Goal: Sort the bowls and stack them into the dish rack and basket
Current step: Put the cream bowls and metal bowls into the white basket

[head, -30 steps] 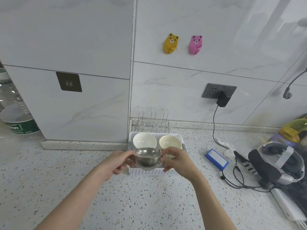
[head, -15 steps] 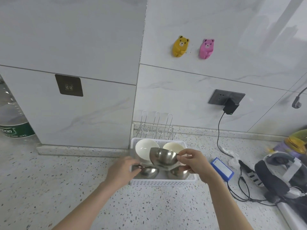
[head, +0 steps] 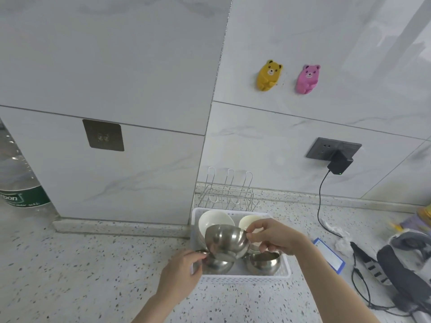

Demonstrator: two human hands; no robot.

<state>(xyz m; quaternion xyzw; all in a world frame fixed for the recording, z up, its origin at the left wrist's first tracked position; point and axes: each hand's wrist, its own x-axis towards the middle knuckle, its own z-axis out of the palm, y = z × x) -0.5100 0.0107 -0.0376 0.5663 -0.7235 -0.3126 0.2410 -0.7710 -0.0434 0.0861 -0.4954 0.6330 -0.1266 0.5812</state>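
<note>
Holding the rim of a steel bowl (head: 215,264) that sits in the front left of the white basket (head: 245,279), the left hand (head: 180,275) pinches it between thumb and fingers, probably to keep it steady. The right hand (head: 272,237) pinches the rim of another steel bowl (head: 226,241), which is lifted and tilted on its side, its round outside turned to the camera. I judge that it is tilted like this so that it can go into the rack on its edge, but this is only a guess. A third steel bowl (head: 263,262) stands upright in the front right of the basket.

The steel bowls are smooth, shiny and deep, and they show blurred reflections. The basket is plastic, rectangular, and its wall has many small holes. At its back there are two white bowls, one on the left (head: 215,221) and one on the right (head: 248,222); they look like ceramic, matt and a little cream. So the metal ones are in front and the white ones are behind.

Just behind the basket stands the wire dish rack (head: 229,194), made of thin bent metal with upright loops. It holds no bowl yet, so the sorting seems to be at an early step. The counter (head: 93,276) is speckled stone, and the wall behind is pale marble tile.
</note>
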